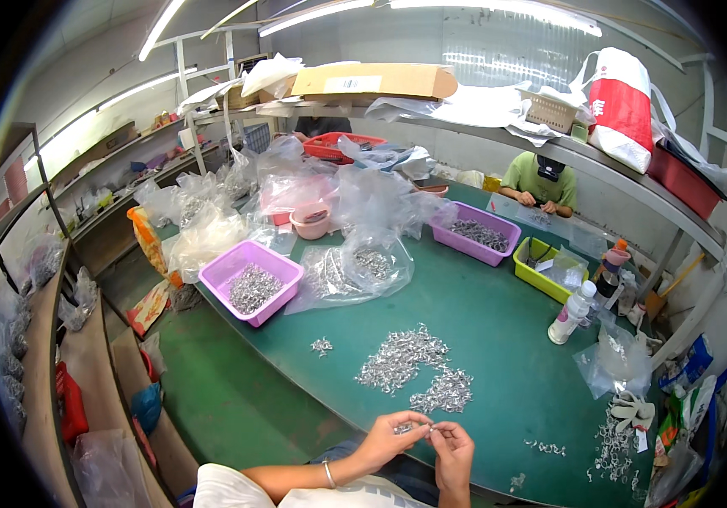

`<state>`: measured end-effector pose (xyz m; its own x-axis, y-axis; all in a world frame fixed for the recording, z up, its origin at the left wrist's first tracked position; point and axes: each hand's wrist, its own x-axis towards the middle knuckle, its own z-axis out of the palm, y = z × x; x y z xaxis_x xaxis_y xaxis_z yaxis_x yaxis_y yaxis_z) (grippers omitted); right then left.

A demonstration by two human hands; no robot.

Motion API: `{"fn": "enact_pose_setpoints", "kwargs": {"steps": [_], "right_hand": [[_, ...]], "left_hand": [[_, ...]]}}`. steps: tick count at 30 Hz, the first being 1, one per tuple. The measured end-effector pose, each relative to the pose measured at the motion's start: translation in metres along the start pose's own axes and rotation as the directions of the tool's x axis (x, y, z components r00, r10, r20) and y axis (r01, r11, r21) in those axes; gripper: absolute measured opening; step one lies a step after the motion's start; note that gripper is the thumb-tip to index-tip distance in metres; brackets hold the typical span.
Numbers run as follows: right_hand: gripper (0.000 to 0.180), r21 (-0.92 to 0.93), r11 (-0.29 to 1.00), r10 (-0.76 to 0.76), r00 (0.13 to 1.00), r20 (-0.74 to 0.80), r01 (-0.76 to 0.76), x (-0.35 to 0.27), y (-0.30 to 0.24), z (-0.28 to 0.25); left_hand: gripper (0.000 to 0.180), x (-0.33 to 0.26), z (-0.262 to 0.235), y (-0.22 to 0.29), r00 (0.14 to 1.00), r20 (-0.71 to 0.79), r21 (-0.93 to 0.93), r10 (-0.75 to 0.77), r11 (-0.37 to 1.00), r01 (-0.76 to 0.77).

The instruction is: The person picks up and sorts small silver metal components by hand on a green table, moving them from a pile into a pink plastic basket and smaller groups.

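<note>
Close to the table's near edge, my left hand (pixel 391 442) is curled, with a few small silver metal parts (pixel 403 428) showing in its fingers. My right hand (pixel 453 454) meets it fingertip to fingertip, pinching a small metal part (pixel 432 427) between them; its exact shape is too small to make out. Just beyond my hands, two adjoining heaps of loose silver metal parts (pixel 402 357) lie on the green table (pixel 338 394). A small cluster of the same kind (pixel 321 346) sits to their left, and a short row of parts (pixel 545 447) to the right.
A purple bin of metal parts (pixel 253 288) and a clear bag of them (pixel 351 273) stand beyond the heaps. Farther right are another purple bin (pixel 478 233), a yellow-green bin (pixel 550 269), a white bottle (pixel 572 313) and metal rings (pixel 613 449). A co-worker (pixel 541 179) sits opposite.
</note>
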<state>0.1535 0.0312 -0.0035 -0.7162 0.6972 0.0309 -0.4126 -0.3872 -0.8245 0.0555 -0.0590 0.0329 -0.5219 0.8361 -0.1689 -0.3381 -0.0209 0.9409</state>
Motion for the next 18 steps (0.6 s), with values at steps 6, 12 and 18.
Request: {"fn": "enact_pose_setpoints", "kwargs": {"steps": [6, 12, 18], "right_hand": [[0.012, -0.136, 0.989, -0.06, 0.997, -0.038, 0.055, 0.01, 0.004, 0.016], [0.009, -0.283, 0.957, -0.094, 0.992, -0.084, 0.067, 0.034, 0.012, 0.024], [0.007, -0.512, 0.859, -0.092, 0.986, -0.136, 0.009, 0.063, 0.022, 0.04]], "left_hand": [[0.017, 0.008, -0.013, 0.005, 0.998, -0.066, 0.035, 0.019, 0.999, -0.017], [0.014, 0.03, -0.031, 0.006, 0.998, -0.052, -0.013, 0.032, 0.999, -0.033], [0.015, 0.063, -0.064, 0.006, 0.999, -0.048, 0.078, 0.025, 0.997, -0.021]]}}
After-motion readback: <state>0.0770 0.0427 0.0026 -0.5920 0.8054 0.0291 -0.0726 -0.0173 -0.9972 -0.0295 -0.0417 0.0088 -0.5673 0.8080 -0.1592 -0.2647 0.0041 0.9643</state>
